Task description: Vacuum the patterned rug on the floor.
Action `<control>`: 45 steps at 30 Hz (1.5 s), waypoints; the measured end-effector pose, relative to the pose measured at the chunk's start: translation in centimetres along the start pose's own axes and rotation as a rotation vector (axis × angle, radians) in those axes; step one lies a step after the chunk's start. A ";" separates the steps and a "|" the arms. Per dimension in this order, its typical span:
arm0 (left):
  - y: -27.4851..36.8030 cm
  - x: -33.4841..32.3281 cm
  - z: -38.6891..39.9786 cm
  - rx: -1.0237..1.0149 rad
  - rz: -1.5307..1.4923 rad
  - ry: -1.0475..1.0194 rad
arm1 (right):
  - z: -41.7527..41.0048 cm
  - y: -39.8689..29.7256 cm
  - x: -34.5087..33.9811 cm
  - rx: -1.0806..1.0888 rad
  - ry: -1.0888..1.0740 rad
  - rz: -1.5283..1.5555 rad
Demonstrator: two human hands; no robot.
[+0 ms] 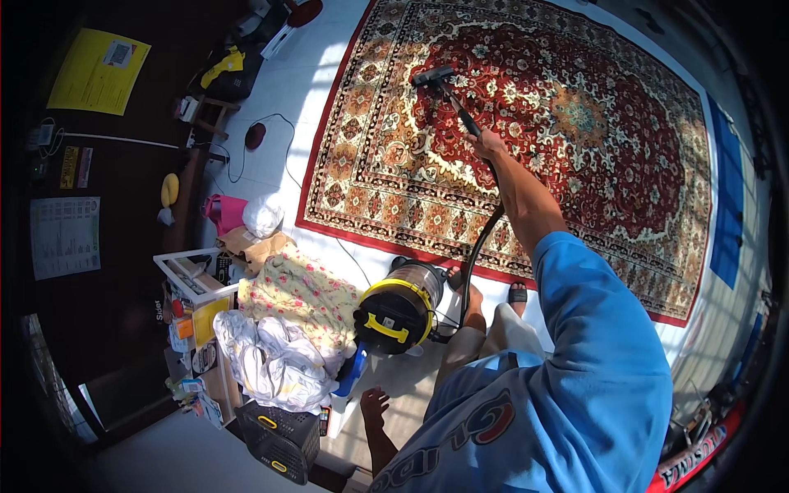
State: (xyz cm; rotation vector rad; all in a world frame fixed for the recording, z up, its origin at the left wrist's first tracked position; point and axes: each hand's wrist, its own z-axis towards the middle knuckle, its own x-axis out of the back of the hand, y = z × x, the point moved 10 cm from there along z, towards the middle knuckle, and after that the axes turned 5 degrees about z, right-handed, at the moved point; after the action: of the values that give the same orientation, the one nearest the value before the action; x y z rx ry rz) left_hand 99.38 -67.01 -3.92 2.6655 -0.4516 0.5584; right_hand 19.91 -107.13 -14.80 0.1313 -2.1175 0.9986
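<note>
My right hand (489, 145) grips the black handle (470, 123) of a vacuum cleaner wand, arm stretched forward over the carpet. At the wand's far end, the floor nozzle (433, 76) lies on the red patterned carpet (524, 92), left of its central medallion. A black hose (478, 246) curves back from the handle toward the canister vacuum cleaner (400, 308), which has a yellow rim and carry handle and stands by my feet. Down at my left side, my left hand (373, 403) hangs with fingers loosely apart, holding nothing, near the black plastic crate.
Left of the vacuum, a floral cloth (302, 283) and crumpled white fabric (277, 357) lie heaped over a white-framed shelf (197, 296). A black plastic crate (277, 434) stands below. A thin cord (290, 142) trails across the tiles. A blue mat (727, 191) lies right of the carpet.
</note>
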 end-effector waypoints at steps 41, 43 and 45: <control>-4.9 -5.8 4.4 0.245 -0.069 -0.231 | -49.1 24.4 5.1 -0.298 -0.239 0.222; -2.3 -7.2 5.3 0.181 -0.033 -0.276 | -55.7 26.9 6.8 -0.361 -0.259 0.078; 0.9 -7.7 6.5 0.137 0.024 -0.305 | -56.6 28.8 5.8 -0.279 -0.256 0.055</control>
State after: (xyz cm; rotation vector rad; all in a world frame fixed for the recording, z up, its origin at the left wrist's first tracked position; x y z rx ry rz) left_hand 94.44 -68.76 -12.59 2.8926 -0.5486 0.1937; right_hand 38.91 -46.87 -6.41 0.0652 -2.4833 0.7383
